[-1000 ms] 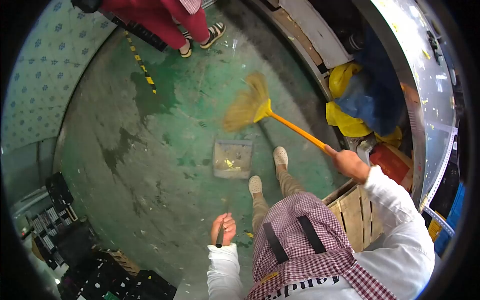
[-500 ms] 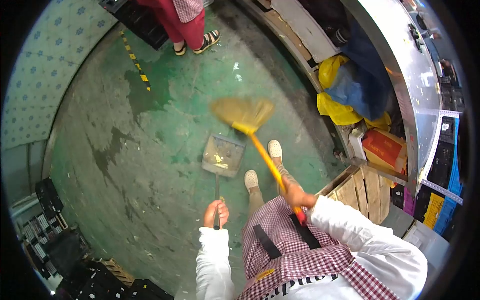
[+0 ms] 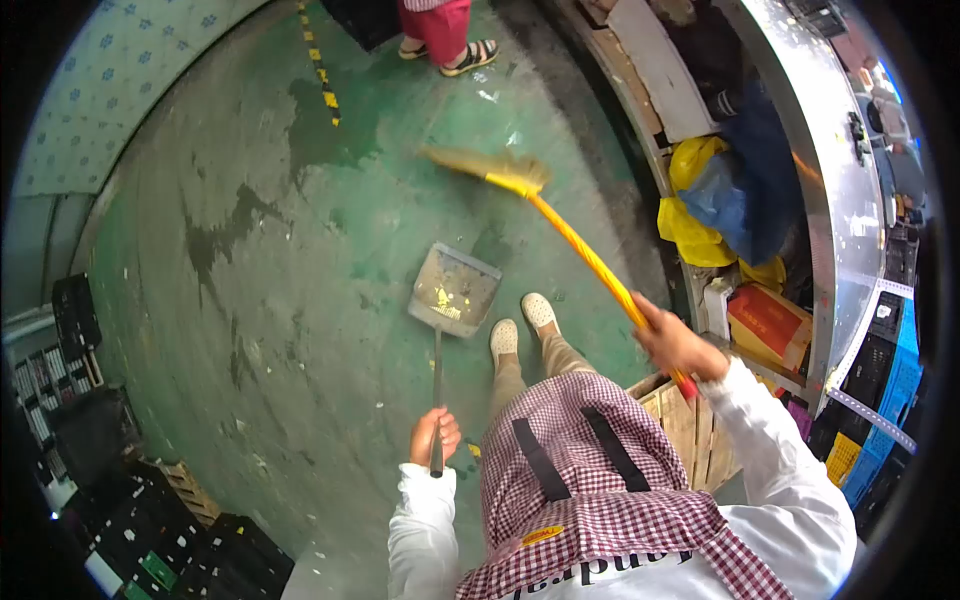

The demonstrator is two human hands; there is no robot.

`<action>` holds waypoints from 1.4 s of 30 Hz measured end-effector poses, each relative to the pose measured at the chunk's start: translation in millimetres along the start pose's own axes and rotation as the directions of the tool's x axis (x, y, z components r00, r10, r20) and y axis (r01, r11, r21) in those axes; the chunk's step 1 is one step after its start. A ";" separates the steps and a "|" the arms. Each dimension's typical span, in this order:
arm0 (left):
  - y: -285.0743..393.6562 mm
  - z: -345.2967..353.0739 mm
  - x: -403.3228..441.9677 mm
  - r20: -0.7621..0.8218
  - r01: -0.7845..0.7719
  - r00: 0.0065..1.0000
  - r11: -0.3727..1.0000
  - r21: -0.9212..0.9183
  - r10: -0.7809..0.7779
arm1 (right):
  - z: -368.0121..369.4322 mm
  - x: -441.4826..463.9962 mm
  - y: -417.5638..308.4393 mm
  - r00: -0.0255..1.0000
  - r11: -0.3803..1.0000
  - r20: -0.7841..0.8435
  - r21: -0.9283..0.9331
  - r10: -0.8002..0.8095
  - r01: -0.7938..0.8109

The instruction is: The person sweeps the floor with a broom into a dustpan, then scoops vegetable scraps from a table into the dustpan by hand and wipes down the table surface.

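Note:
My left hand (image 3: 435,437) is wrapped round the handle of a long-handled dustpan (image 3: 480,285), whose pan lies on the green floor left of my shoes. Small yellow scraps (image 3: 447,298) rest in the pan. My right hand (image 3: 678,345) grips the orange handle of a broom (image 3: 585,250) near its red end. The broom's head, blurred by motion, is beyond the dustpan with its yellow collar towards me. White bits (image 3: 488,96) lie on the floor past the bristles.
Another person (image 3: 445,35) in red trousers and sandals stands at the far side by a black crate (image 3: 362,22). On the right, a metal table (image 3: 800,170) has yellow bags (image 3: 690,205) and a carton (image 3: 768,325) under it. A wooden crate (image 3: 690,425) stands beside me; black crates (image 3: 190,555) are lower left.
The broom has swung away from me and its head has turned edge-on. My right hand has moved out to the right. The left hand keeps its hold on the dustpan.

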State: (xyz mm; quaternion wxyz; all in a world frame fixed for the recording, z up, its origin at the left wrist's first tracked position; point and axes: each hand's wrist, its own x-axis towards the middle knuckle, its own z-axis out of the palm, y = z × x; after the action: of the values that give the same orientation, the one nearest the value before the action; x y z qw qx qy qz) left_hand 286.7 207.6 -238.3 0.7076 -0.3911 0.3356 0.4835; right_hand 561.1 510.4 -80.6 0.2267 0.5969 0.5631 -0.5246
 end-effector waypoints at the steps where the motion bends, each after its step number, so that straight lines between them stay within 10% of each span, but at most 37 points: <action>1: -5.4 -7.0 -7.6 -0.013 -0.001 1.000 1.000 -0.008 0.001 | 11.8 29.8 3.5 0.999 0.999 -0.034 0.050 -0.015 0.017; 4: -18.2 -20.8 -27.1 -0.104 -0.004 0.995 0.999 -0.039 0.000 | 87.1 95.3 37.2 0.999 0.999 -0.020 0.018 -0.040 0.040; 6: -21.9 -38.1 -19.9 -0.091 0.005 0.996 0.996 -0.084 -0.012 | 157.4 86.9 70.2 0.901 0.920 -0.204 -0.168 -0.383 0.353; 9: -20.5 -61.5 -1.2 0.005 0.044 0.999 0.987 -0.156 -0.044 | 164.8 24.8 63.6 0.926 0.973 0.352 0.222 -0.135 0.057; 11: -15.9 -99.1 8.9 0.383 -0.042 0.924 0.995 0.086 0.006 | 143.4 -7.3 88.1 0.815 0.900 0.577 0.384 -0.058 -0.207; 12: -19.0 -108.5 10.5 0.163 0.070 0.986 0.969 -0.235 -0.032 | 139.4 -17.4 116.1 0.748 0.844 0.649 0.473 -0.139 -0.254; 13: -16.5 -111.5 10.9 0.484 -0.278 0.863 0.935 0.221 0.142 | 117.3 -64.9 92.7 0.811 0.955 0.572 0.290 -0.124 -0.058; 14: -24.0 -113.6 11.8 0.557 -0.501 0.771 0.834 0.230 0.310 | 91.2 -96.5 71.4 0.821 0.985 0.564 0.171 -0.088 -0.012; 17: -12.5 -221.4 88.0 0.379 0.042 0.924 0.998 0.037 -0.053 | 47.0 -138.6 77.0 0.829 0.987 0.555 0.157 -0.074 -0.018; 27: 13.2 -111.5 65.6 0.566 -0.022 0.791 0.934 -0.357 0.235 | 40.4 -115.8 146.9 0.987 0.869 0.118 0.494 -0.109 0.037; 29: 26.6 -108.1 83.0 0.600 -0.001 0.762 0.927 -0.374 0.243 | 61.3 -76.2 171.8 0.975 0.951 -0.186 0.261 -0.121 0.168; 33: 24.7 -50.4 38.1 0.491 -0.001 0.847 0.923 -0.385 0.206 | 48.8 -87.4 180.1 0.985 0.967 -0.115 0.236 0.130 -0.100; 34: 29.6 -43.0 33.9 0.404 -0.048 0.889 0.921 -0.387 0.216 | 51.7 -82.3 201.0 0.991 0.991 -0.116 0.112 -0.061 0.074; 37: 39.2 -22.4 15.9 0.206 -0.123 0.955 0.917 -0.379 0.213 | 72.0 -60.0 248.3 0.989 0.941 -0.036 0.304 -0.143 0.147; 39: 46.5 -19.3 8.3 0.224 -0.149 0.950 0.944 -0.295 0.220 | 78.3 -65.6 245.8 0.986 0.771 0.015 0.622 0.166 -0.139; 42: 25.5 28.6 -30.6 0.191 -0.108 0.972 0.979 -0.172 0.141 | 80.9 -80.4 233.3 0.989 0.837 -0.088 0.544 0.119 -0.052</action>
State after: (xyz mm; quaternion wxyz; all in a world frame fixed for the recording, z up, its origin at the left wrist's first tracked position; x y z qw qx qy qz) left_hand 255.9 225.5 -204.6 0.6724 -0.3737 0.2462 0.5896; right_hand 758.3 344.4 -112.5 0.0391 0.6911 0.3776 -0.6151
